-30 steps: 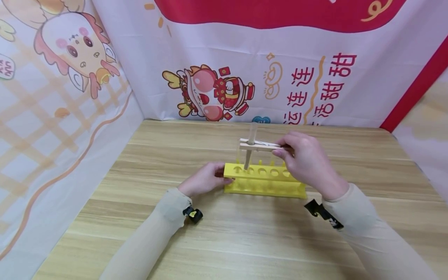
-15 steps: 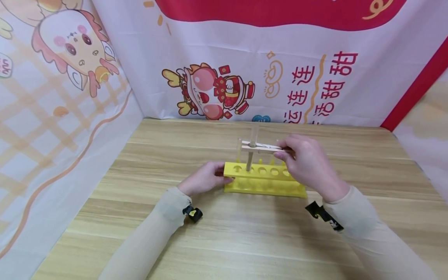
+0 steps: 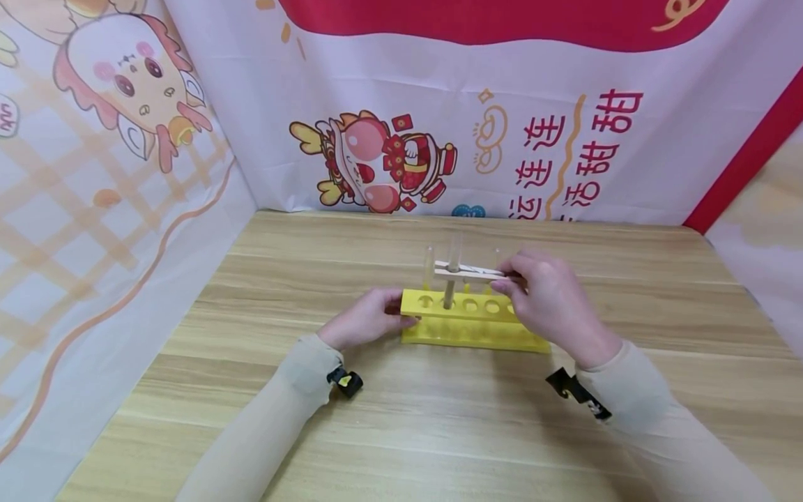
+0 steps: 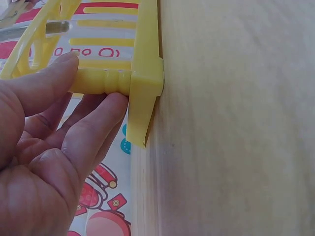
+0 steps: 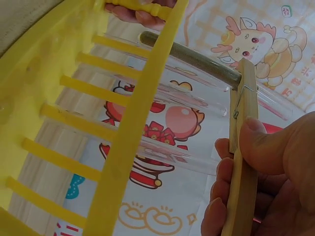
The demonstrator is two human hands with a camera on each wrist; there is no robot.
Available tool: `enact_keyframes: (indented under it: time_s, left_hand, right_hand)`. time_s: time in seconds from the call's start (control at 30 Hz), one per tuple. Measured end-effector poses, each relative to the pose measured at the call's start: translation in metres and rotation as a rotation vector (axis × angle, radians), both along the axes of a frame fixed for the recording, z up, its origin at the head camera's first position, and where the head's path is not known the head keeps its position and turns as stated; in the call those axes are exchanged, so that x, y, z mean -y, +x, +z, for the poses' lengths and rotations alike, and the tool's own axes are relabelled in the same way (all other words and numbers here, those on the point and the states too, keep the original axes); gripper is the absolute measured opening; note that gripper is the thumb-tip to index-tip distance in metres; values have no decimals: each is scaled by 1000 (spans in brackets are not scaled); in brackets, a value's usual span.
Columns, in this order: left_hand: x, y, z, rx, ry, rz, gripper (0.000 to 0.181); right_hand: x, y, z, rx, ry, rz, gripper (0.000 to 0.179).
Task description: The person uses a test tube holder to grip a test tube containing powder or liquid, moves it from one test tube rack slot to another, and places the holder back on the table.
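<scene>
A yellow test tube rack (image 3: 470, 328) stands on the wooden table (image 3: 389, 418). My left hand (image 3: 366, 322) grips the rack's left end post (image 4: 106, 81) between thumb and fingers. My right hand (image 3: 546, 300) pinches a wooden clamp (image 3: 470, 271) that holds a glass test tube (image 3: 450, 275) with a brownish filling. The tube stands upright, its lower end partly down in the second hole from the left. In the right wrist view the clamp (image 5: 241, 157) bites the tube (image 5: 197, 61) near its top. Two more clear tubes (image 3: 429, 268) stand in the rack's back row.
Printed cloth walls (image 3: 439, 104) close the table on the left, back and right. Bare tabletop lies in front of the rack and on both sides. Black wrist cameras (image 3: 346, 381) sit on both sleeves.
The right hand has lowered the clamp, and the tube has sunk deeper into the rack hole. The left hand has stayed on the rack's end.
</scene>
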State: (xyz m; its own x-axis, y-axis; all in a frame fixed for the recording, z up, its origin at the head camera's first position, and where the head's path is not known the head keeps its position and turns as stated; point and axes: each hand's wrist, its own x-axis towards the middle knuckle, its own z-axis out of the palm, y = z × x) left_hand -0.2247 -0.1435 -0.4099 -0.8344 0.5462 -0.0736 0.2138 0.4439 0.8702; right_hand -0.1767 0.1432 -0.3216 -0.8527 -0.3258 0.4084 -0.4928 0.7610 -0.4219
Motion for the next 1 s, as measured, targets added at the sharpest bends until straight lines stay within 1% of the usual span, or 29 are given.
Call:
enact_keyframes:
  time_s: [0.17, 0.5, 0.73, 1.0]
  left_hand:
    - [0, 0, 0, -7, -12, -1, 28]
    - [0, -1, 1, 17, -8, 8, 29]
    - [0, -1, 0, 11, -19, 1, 28]
    - [0, 0, 2, 15, -16, 1, 27]
  right_hand:
    - [0, 0, -4, 6, 6, -10, 7]
    - [0, 1, -14, 8, 17, -12, 8]
    - [0, 1, -25, -46, 25, 2, 9]
    - [1, 2, -36, -89, 5, 9, 9]
